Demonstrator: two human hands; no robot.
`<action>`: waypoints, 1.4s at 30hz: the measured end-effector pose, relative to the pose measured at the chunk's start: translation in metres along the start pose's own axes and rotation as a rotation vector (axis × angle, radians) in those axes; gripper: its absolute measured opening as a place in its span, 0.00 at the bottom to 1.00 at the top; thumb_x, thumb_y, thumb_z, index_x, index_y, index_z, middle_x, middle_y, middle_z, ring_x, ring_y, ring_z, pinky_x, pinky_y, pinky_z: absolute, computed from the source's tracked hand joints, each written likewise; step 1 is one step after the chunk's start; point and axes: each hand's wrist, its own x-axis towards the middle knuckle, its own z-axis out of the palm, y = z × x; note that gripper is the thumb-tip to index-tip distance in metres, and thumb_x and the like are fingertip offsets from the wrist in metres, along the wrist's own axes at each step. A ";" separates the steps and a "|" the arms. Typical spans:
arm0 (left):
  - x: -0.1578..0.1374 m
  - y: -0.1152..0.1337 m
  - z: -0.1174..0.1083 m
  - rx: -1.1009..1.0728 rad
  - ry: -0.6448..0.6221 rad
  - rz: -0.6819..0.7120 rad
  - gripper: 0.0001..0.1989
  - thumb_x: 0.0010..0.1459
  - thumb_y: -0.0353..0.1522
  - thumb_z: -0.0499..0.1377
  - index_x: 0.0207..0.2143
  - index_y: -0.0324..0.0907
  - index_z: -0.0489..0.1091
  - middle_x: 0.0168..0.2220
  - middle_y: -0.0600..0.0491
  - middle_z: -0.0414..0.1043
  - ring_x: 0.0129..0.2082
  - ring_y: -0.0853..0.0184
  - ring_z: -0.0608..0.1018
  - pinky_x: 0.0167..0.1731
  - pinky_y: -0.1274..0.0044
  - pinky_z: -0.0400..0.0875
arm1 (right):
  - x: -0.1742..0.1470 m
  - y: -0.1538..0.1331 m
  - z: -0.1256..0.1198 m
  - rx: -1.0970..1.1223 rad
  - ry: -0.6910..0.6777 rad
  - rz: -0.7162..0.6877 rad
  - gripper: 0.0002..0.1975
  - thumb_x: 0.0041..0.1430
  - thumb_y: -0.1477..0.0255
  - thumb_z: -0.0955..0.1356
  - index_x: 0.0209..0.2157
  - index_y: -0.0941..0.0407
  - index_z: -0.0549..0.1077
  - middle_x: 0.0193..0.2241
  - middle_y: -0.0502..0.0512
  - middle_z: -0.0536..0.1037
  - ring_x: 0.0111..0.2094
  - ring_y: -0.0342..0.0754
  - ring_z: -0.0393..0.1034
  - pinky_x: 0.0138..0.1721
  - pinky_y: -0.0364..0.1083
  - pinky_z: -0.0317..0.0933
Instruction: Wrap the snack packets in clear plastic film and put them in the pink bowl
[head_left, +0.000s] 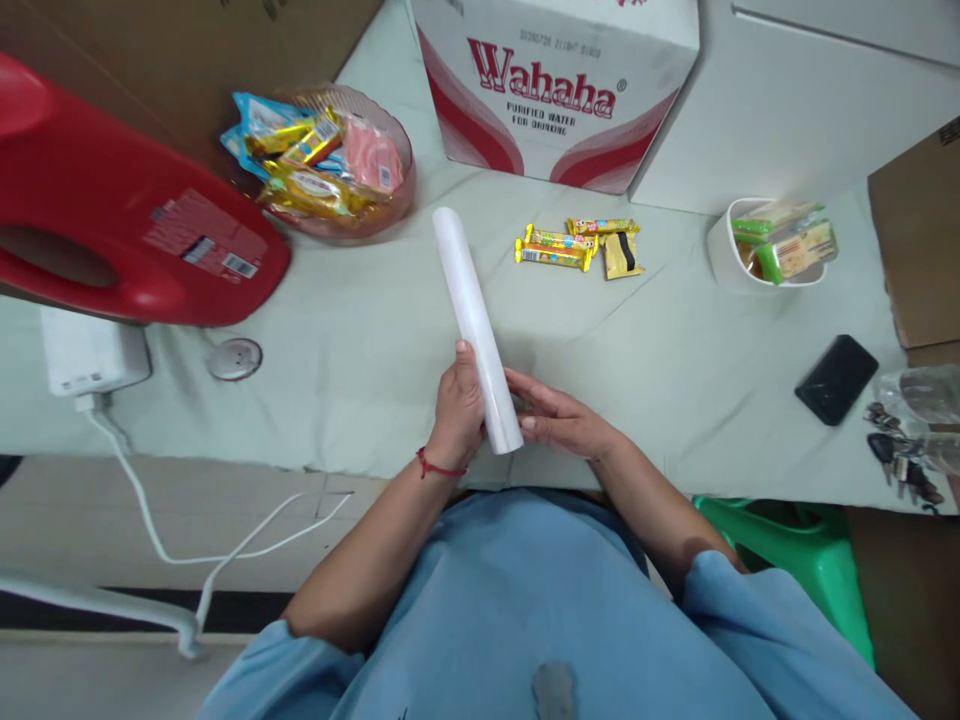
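A long white roll (477, 325), glossy like cling film or rolled plastic, is held at a slant above the near part of the table. My left hand (459, 402) is closed round its lower half, thumb on top, with a red cord bracelet at the wrist. Beside the roll's lower right side is my right hand (564, 418), fingers stretched toward it; the fingertips are at or against the roll, and contact is hard to make out. Farther up the table lie several yellow-wrapped snack bars (555, 250) and a small yellow packet (621, 256).
At left stand a pink bowl (397, 200) of wrapped snacks, a big red jug (217, 240) and a white power adapter (97, 350). A Wahaha carton (555, 110) is at the back. Rightward are a white tub (724, 250), a black phone-like object (836, 380) and keys (900, 465).
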 end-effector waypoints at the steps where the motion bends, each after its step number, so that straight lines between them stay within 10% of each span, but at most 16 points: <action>1: 0.000 -0.001 0.000 0.000 0.011 0.005 0.37 0.60 0.69 0.48 0.24 0.46 0.60 0.20 0.56 0.60 0.21 0.68 0.64 0.20 0.73 0.60 | 0.001 0.002 0.000 -0.014 0.008 0.013 0.43 0.65 0.54 0.74 0.75 0.45 0.57 0.74 0.59 0.59 0.63 0.53 0.68 0.58 0.50 0.70; 8: -0.003 0.000 -0.001 0.067 0.154 0.138 0.34 0.64 0.66 0.47 0.27 0.46 0.60 0.23 0.57 0.59 0.24 0.67 0.63 0.24 0.73 0.60 | 0.012 0.012 0.013 -0.250 0.288 0.076 0.38 0.52 0.51 0.81 0.58 0.55 0.74 0.46 0.57 0.81 0.39 0.49 0.79 0.40 0.46 0.76; 13: 0.000 0.003 -0.002 0.067 0.117 0.160 0.32 0.62 0.65 0.53 0.29 0.46 0.60 0.24 0.59 0.57 0.23 0.69 0.62 0.24 0.75 0.59 | 0.007 0.000 0.016 -0.157 0.126 0.235 0.30 0.52 0.50 0.81 0.44 0.57 0.75 0.26 0.47 0.78 0.25 0.44 0.75 0.28 0.42 0.73; 23: 0.003 0.004 0.004 -0.033 -0.037 -0.050 0.35 0.58 0.68 0.54 0.26 0.47 0.59 0.20 0.57 0.61 0.20 0.69 0.64 0.20 0.74 0.59 | -0.006 -0.010 0.003 0.028 -0.049 0.343 0.34 0.58 0.44 0.76 0.49 0.60 0.75 0.24 0.49 0.80 0.24 0.45 0.79 0.25 0.40 0.73; 42: 0.002 0.007 -0.004 -0.052 -0.029 -0.036 0.36 0.57 0.69 0.55 0.25 0.46 0.60 0.20 0.56 0.62 0.19 0.70 0.65 0.18 0.75 0.59 | -0.007 -0.009 0.003 0.079 -0.131 0.318 0.35 0.63 0.43 0.72 0.54 0.60 0.74 0.28 0.53 0.83 0.28 0.48 0.83 0.28 0.42 0.76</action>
